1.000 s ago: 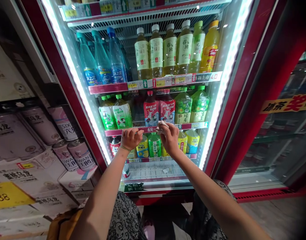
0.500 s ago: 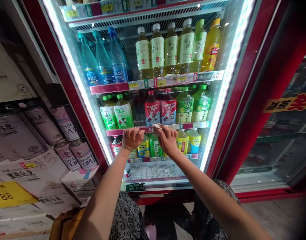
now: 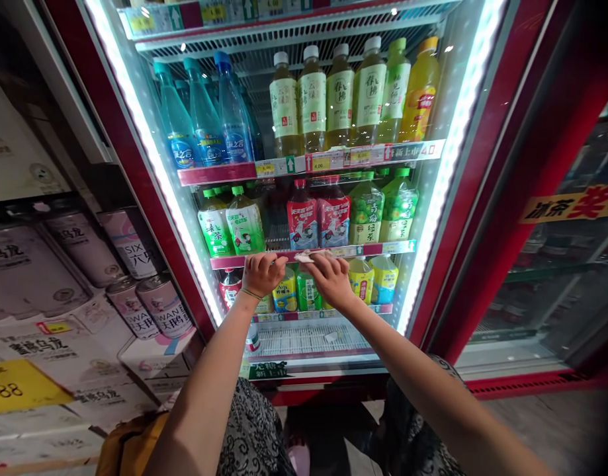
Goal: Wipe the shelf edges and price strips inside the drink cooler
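Observation:
My right hand [image 3: 331, 276] presses a crumpled white cloth [image 3: 309, 256], perhaps a tissue, against the front strip of a fridge shelf [image 3: 224, 263]. To its left, my left hand [image 3: 262, 272] has its fingers curled over the same shelf's front edge. Just behind the hands stand two red-labelled drink bottles [image 3: 302, 215], with green-labelled bottles [image 3: 244, 221] on the left and green plum tea bottles [image 3: 367, 211] on the right. Below the hands are yellow and blue lemon drink bottles [image 3: 285, 291], partly hidden by my fingers and wrists.
A higher shelf holds blue bottles [image 3: 182, 125] and pale-labelled tea bottles [image 3: 340, 92]. Bright light strips [image 3: 139, 145] line both sides of the fridge. Stacked cartons [image 3: 40, 357] and large cans [image 3: 165, 304] stand at left. Another red-framed fridge [image 3: 546, 132] is at right.
My right hand has shifted slightly left and down along the shelf strip, and the white cloth now lies flatter under its fingers. The left hand has stayed in place.

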### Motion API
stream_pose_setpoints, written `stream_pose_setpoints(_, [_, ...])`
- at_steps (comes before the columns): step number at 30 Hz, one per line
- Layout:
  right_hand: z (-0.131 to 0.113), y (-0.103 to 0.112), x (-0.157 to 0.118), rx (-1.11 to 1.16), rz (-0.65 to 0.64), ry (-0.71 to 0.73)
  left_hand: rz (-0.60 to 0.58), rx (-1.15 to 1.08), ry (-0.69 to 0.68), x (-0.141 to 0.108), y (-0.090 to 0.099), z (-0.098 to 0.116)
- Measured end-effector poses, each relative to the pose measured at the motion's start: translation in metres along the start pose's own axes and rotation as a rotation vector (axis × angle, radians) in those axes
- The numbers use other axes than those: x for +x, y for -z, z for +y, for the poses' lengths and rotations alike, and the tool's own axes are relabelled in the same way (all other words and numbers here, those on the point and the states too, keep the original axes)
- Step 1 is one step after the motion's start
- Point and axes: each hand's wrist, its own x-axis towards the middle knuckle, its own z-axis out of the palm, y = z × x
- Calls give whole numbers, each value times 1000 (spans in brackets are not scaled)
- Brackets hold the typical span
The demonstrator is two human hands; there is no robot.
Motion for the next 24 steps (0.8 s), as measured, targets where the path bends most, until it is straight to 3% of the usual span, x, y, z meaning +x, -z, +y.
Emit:
stream_pose_setpoints(3, [0,0,0,-33,57,-179,22,10,-19,1,1,0])
stream_pose_setpoints(7, [2,0,-3,-4,-29,49,21,-5,-10,2,2,1])
stream_pose_setpoints(11, [7,2,-7,-64,37,-148,26,-12,-9,3,3,1])
stream_pose_setpoints(14, [13,3,-10,-51,2,-6,50,-11,-25,4,3,1])
stream_pose_setpoints(15, [15,4,-11,-51,0,-8,44,-20,-16,3,3,1])
stream_pose_setpoints(18, [21,7,-13,-72,50,-194,-10,-61,31,1,2,1])
stream_pose_setpoints(22, [29,10,-18,-46,23,-21,-19,-47,30,-3,0,0])
stream_pose_setpoints(24, [35,11,-22,-56,54,-96,0,-48,27,-3,-1,-1])
